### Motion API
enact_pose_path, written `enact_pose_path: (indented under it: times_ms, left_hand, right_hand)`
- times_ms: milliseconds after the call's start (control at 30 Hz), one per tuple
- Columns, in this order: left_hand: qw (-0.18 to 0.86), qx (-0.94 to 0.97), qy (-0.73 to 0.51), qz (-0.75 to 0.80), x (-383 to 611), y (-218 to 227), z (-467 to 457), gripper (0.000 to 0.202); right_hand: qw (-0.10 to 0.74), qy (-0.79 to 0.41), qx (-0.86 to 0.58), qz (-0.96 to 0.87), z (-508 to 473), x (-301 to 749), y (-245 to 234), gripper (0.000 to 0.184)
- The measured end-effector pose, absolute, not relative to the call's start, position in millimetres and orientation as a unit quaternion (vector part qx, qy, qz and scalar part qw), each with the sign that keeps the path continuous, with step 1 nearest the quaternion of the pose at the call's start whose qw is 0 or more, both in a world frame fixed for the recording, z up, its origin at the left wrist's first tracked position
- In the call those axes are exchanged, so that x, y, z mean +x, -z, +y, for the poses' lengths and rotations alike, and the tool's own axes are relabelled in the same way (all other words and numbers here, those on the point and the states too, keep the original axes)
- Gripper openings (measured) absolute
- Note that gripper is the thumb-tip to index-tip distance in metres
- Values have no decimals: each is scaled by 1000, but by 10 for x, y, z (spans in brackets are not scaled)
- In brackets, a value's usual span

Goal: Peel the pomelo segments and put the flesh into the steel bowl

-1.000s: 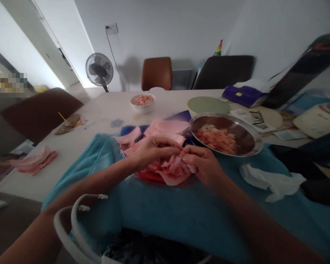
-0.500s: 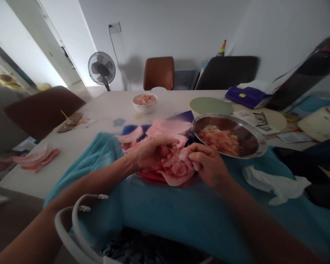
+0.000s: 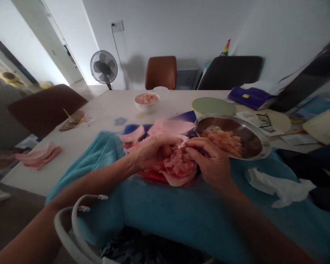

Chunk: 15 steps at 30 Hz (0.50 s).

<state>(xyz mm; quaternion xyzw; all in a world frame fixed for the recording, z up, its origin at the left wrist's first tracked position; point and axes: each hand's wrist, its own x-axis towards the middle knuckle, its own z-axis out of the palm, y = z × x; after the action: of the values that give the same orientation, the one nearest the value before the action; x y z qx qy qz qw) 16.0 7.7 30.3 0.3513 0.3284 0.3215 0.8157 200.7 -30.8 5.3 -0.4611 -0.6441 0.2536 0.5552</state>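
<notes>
Head view: both hands work at a ruffled bundle of soft pink layers.
The bundle sits by the near side of the white bench, beyond a turquoise cloth; a round metal bowl stands near its right. The left hand curls over it, the right hand's fingertips meet its edge; I cannot tell whether either grip pinches.

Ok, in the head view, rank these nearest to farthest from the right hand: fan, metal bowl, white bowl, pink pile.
1. Pink pile: at the right hand's fingertips, on its left.
2. Metal bowl: just beyond the hand, toward its right.
3. White bowl: farther back, left.
4. Fan: beyond the table, left.
</notes>
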Motion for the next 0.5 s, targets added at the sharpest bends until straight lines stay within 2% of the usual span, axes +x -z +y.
enact_pose_path:
  times_ms: [200,367,500]
  left_hand:
    - [737,452,-379,330,152,-203,74,21]
    - [668,541,-367,356,119,-123,60,21]
    - [627,585,-363,365,111,-111,59,15]
  right_hand:
    - [541,-293,-474,-630,-330,1980,-94,6]
    - [533,-277,-476,-643,-343,1972,-105,15]
    - [513,-291,-473,-655,-366,1986,-113,14]
